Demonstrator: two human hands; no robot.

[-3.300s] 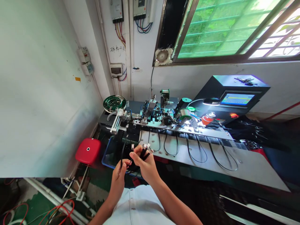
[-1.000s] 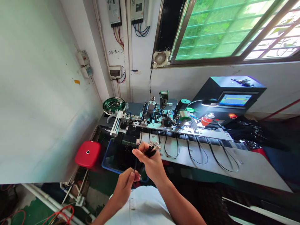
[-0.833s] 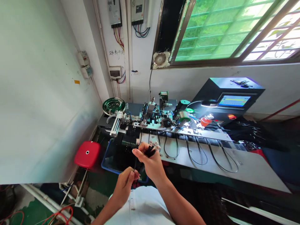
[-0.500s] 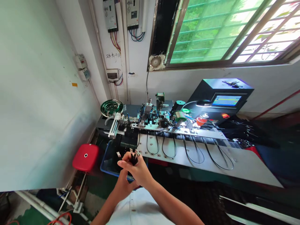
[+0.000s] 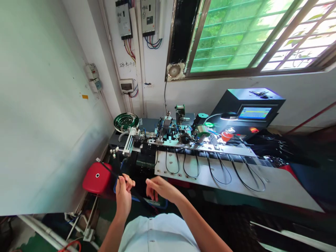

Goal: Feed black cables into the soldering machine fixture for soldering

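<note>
Black cable (image 5: 110, 169) sits pinched in the left hand (image 5: 123, 190), its connector end (image 5: 114, 151) reaching past that hand over the red stool (image 5: 97, 178); the right hand (image 5: 160, 187) is open and empty, just beside; a loose pinch could let the cable slip and snag.

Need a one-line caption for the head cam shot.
Left hand grips a black cable by a blue bin; open right hand nearby, assembly machine behind.
</note>
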